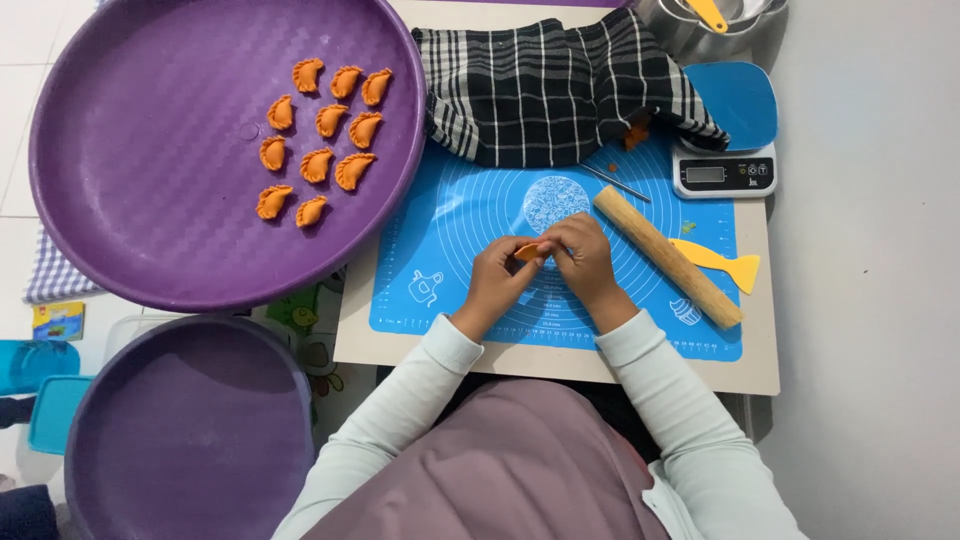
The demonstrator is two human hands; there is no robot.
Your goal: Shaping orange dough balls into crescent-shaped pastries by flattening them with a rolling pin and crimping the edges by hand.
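Right at the centre of the frame, both hands meet over the blue silicone mat (pixel 450 215) that covers most of the desk (pixel 560 362). The left hand (pixel 497 277) and the right hand (pixel 582 258) are closed together on a small orange piece of dough (pixel 527 251), which is pinched between their fingertips. Only a sliver of it shows, so its full shape cannot be told. What shows lies with its long axis roughly left to right across the picture, its left end at the left hand's fingers and its right end tucked under the right hand's. Neither hand is clearly nearer; both touch it.

Just to the right of the right hand, a wooden rolling pin (pixel 668 257) lies on the mat on a diagonal, from upper left down to lower right. A yellow scraper (pixel 722 263) sits beside it further right. Above the hands is a checked black-and-white cloth (pixel 560 85), with a thin metal tool (pixel 615 183) near its lower edge. A small kitchen scale (pixel 725 175) stands at the upper right.

In the upper left of the frame, a large purple tray (pixel 130 200) holds eleven finished orange crescents (pixel 317 164) in loose rows, well apart from the hands. A second purple tray (pixel 190 430) sits at lower left.
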